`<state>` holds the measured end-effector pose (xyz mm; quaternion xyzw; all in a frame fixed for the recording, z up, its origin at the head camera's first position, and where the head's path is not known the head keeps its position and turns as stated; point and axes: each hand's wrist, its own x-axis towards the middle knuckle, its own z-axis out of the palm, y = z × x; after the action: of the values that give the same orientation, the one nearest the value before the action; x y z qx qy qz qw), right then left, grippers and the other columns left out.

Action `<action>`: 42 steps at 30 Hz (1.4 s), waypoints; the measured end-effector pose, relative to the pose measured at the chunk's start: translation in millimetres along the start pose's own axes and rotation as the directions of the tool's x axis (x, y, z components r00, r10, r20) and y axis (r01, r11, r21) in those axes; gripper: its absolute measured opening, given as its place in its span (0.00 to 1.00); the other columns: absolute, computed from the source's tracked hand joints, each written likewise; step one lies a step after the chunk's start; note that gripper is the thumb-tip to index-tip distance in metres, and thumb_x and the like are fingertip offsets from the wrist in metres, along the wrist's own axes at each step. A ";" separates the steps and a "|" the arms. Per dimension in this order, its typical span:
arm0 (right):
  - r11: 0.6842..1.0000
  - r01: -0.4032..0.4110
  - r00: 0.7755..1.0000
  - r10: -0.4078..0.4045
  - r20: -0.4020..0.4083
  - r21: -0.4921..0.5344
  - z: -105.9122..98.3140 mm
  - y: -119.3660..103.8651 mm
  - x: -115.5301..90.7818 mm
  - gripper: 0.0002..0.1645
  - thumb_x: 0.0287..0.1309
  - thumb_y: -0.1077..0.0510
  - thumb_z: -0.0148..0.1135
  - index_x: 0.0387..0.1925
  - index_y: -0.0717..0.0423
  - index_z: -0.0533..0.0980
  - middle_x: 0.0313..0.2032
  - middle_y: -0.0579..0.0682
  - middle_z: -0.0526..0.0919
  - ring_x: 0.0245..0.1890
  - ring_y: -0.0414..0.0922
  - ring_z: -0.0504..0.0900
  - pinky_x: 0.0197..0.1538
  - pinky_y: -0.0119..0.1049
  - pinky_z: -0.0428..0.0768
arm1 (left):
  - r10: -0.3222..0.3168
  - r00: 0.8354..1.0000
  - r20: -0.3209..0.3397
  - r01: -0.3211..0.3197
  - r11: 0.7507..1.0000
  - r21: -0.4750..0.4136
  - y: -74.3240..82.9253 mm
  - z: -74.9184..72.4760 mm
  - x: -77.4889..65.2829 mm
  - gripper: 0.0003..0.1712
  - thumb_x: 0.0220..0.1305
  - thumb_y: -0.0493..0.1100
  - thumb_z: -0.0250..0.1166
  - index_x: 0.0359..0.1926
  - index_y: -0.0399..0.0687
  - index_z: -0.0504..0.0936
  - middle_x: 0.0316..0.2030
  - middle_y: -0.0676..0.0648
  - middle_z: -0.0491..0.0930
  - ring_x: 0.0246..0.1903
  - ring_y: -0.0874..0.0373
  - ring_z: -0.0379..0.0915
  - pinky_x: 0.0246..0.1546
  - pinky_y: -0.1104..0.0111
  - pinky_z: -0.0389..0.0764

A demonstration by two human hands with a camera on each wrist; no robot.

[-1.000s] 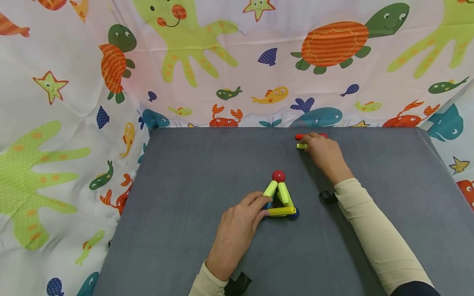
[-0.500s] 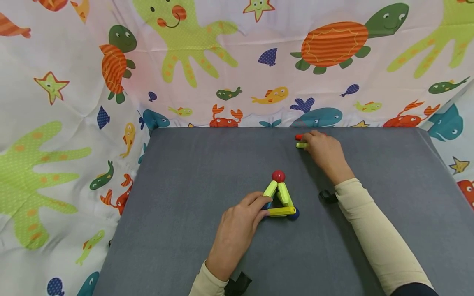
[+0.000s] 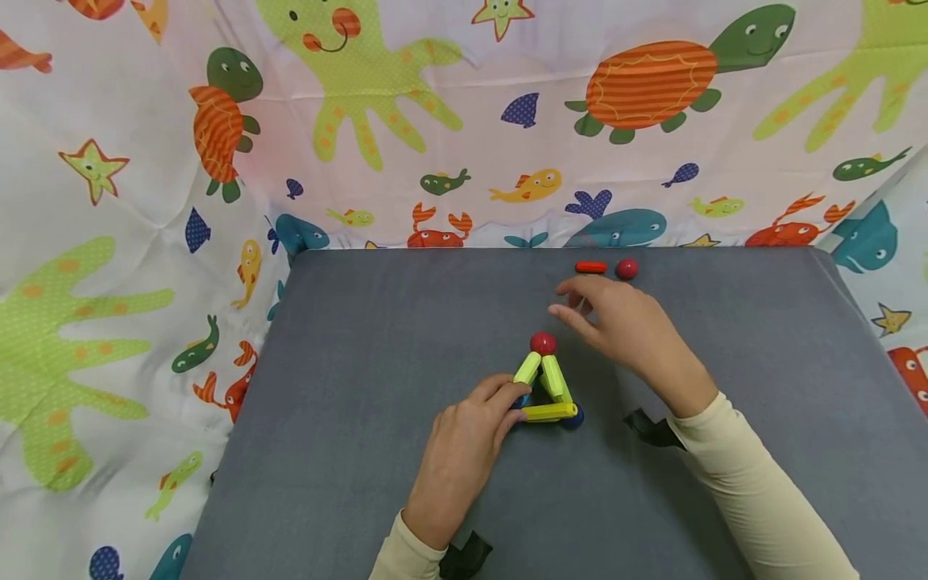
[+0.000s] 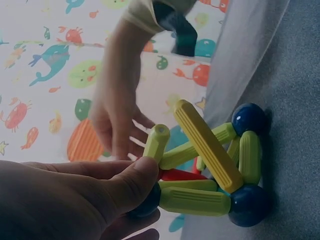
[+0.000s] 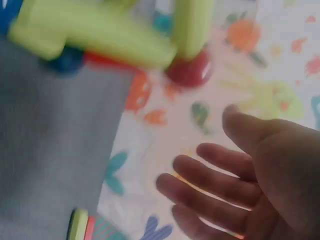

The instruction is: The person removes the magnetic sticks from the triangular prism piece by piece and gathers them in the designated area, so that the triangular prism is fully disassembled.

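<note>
A magnetic ball-and-stick frame [image 3: 555,379] of light green sticks stands mid-table. It has a red ball [image 3: 543,343] at its top, dark blue balls [image 4: 250,205] at lower corners and a yellow stick [image 4: 207,145] across the near side. My left hand [image 3: 460,451] grips its left corner, thumb against a blue ball and a green stick in the left wrist view. Over the table behind the frame, my right hand [image 3: 627,326] hovers with fingers spread and holding nothing. In the right wrist view, a loose green stick [image 5: 78,225] lies beside a red one; in the head view the right hand hides it.
At the table's far edge lie a red stick [image 3: 590,267] and a loose red ball [image 3: 627,269]. A cloth printed with sea animals [image 3: 391,201] hangs behind and to the left of the grey table [image 3: 348,338].
My right hand has left the loose sticks at the far edge and come nearer, its fingers spreading; the loose red ball now shows. My left hand keeps its grip on the frame.
</note>
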<state>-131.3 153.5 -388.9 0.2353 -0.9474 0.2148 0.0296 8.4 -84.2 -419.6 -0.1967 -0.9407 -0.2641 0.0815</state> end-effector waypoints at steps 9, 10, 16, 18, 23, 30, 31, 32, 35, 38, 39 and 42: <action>0.998 0.025 0.984 -0.035 0.173 0.059 -3.0 -33.5 -32.0 0.30 0.69 0.39 0.70 0.63 0.52 0.79 0.34 0.42 0.87 0.26 0.34 0.79 0.29 0.34 0.80 | 0.002 1.000 0.001 -0.002 1.000 0.029 2.6 0.4 0.2 0.20 0.71 0.48 0.71 0.62 0.57 0.84 0.59 0.52 0.82 0.30 0.59 0.86 0.29 0.68 0.85; 0.998 0.031 0.982 -0.041 0.182 0.059 -2.8 -34.9 -34.0 0.31 0.69 0.39 0.71 0.63 0.52 0.79 0.34 0.42 0.87 0.25 0.34 0.79 0.28 0.34 0.80 | 0.003 1.000 0.002 -0.003 1.000 0.031 2.8 0.4 0.3 0.20 0.71 0.48 0.71 0.62 0.57 0.84 0.59 0.52 0.82 0.30 0.59 0.86 0.29 0.68 0.85; 0.997 0.060 0.980 -0.069 0.186 0.055 3.5 -37.5 -41.3 0.35 0.64 0.43 0.76 0.65 0.53 0.75 0.35 0.43 0.86 0.23 0.33 0.75 0.25 0.32 0.76 | 0.002 1.000 0.009 -0.003 0.998 0.061 5.1 0.3 0.3 0.20 0.71 0.48 0.71 0.62 0.56 0.84 0.59 0.52 0.82 0.29 0.60 0.85 0.28 0.70 0.84; 0.996 0.066 0.981 -0.076 0.176 0.059 6.0 -37.9 -42.0 0.35 0.63 0.46 0.78 0.65 0.52 0.74 0.34 0.42 0.85 0.23 0.33 0.74 0.24 0.32 0.75 | 0.001 1.000 0.007 -0.001 0.997 0.079 5.9 0.5 0.0 0.20 0.70 0.48 0.71 0.61 0.56 0.84 0.58 0.52 0.82 0.28 0.60 0.84 0.26 0.70 0.83; 0.996 0.061 0.984 -0.071 0.164 0.065 8.1 -38.5 -42.7 0.34 0.63 0.49 0.78 0.66 0.52 0.73 0.33 0.42 0.84 0.20 0.33 0.72 0.21 0.32 0.74 | 0.002 1.000 -0.019 0.000 0.992 0.122 9.4 2.5 0.1 0.20 0.68 0.47 0.74 0.60 0.56 0.84 0.58 0.52 0.82 0.26 0.59 0.83 0.22 0.71 0.80; 0.998 0.056 0.985 -0.060 0.159 0.030 7.3 -39.1 -42.1 0.32 0.63 0.52 0.74 0.66 0.50 0.73 0.33 0.42 0.82 0.19 0.35 0.71 0.19 0.33 0.71 | -0.011 0.998 -0.065 0.020 0.991 0.133 15.8 6.2 0.0 0.20 0.65 0.46 0.76 0.58 0.55 0.86 0.57 0.50 0.84 0.28 0.58 0.86 0.24 0.70 0.83; 0.998 0.058 0.986 -0.061 0.157 0.026 7.1 -39.3 -42.0 0.32 0.63 0.52 0.74 0.66 0.50 0.73 0.33 0.42 0.82 0.18 0.35 0.70 0.18 0.33 0.71 | -0.018 0.997 -0.070 0.027 0.991 0.131 16.5 6.7 -0.1 0.20 0.65 0.46 0.76 0.57 0.55 0.86 0.57 0.50 0.84 0.29 0.57 0.87 0.24 0.69 0.84; 0.998 0.059 0.986 -0.062 0.155 0.023 7.1 -39.4 -41.8 0.31 0.64 0.52 0.73 0.65 0.50 0.73 0.33 0.42 0.82 0.18 0.35 0.70 0.18 0.33 0.70 | -0.025 0.997 -0.076 0.035 0.991 0.130 17.2 7.1 0.0 0.20 0.65 0.46 0.76 0.57 0.56 0.86 0.57 0.50 0.84 0.29 0.57 0.87 0.24 0.68 0.84; 0.998 0.066 0.987 -0.067 0.148 0.010 7.0 -39.8 -41.3 0.30 0.64 0.53 0.71 0.65 0.50 0.74 0.33 0.43 0.82 0.18 0.35 0.70 0.17 0.33 0.69 | -0.047 0.995 -0.091 0.058 0.990 0.130 19.9 8.0 0.1 0.20 0.64 0.46 0.77 0.57 0.56 0.87 0.57 0.50 0.84 0.31 0.56 0.88 0.25 0.67 0.85; 0.997 0.073 0.987 -0.073 0.142 0.000 7.1 -39.7 -41.1 0.28 0.64 0.55 0.70 0.64 0.50 0.74 0.33 0.43 0.81 0.17 0.35 0.69 0.17 0.33 0.68 | -0.067 0.992 -0.102 0.081 0.988 0.135 22.9 9.5 0.2 0.20 0.63 0.46 0.78 0.56 0.56 0.88 0.57 0.49 0.85 0.32 0.56 0.89 0.26 0.66 0.86; 0.997 0.074 0.987 -0.073 0.140 -0.003 7.0 -39.8 -40.9 0.28 0.64 0.55 0.69 0.64 0.50 0.75 0.32 0.44 0.81 0.17 0.36 0.69 0.17 0.33 0.68 | -0.073 0.992 -0.106 0.088 0.987 0.137 24.1 10.0 0.3 0.20 0.62 0.46 0.78 0.56 0.56 0.88 0.57 0.49 0.85 0.32 0.55 0.89 0.26 0.66 0.87; 0.997 0.076 0.987 -0.075 0.140 -0.008 5.8 -40.7 -39.9 0.27 0.63 0.56 0.68 0.63 0.51 0.76 0.30 0.45 0.81 0.17 0.36 0.68 0.17 0.33 0.67 | -0.084 0.988 -0.129 0.104 0.981 0.162 28.4 11.6 0.9 0.21 0.60 0.47 0.79 0.54 0.56 0.89 0.56 0.48 0.85 0.31 0.55 0.89 0.25 0.66 0.86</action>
<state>-76.9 135.9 -384.5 0.2853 -0.9389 0.1904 -0.0273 18.7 -55.5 -416.0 -0.1281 -0.9612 -0.1986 0.1423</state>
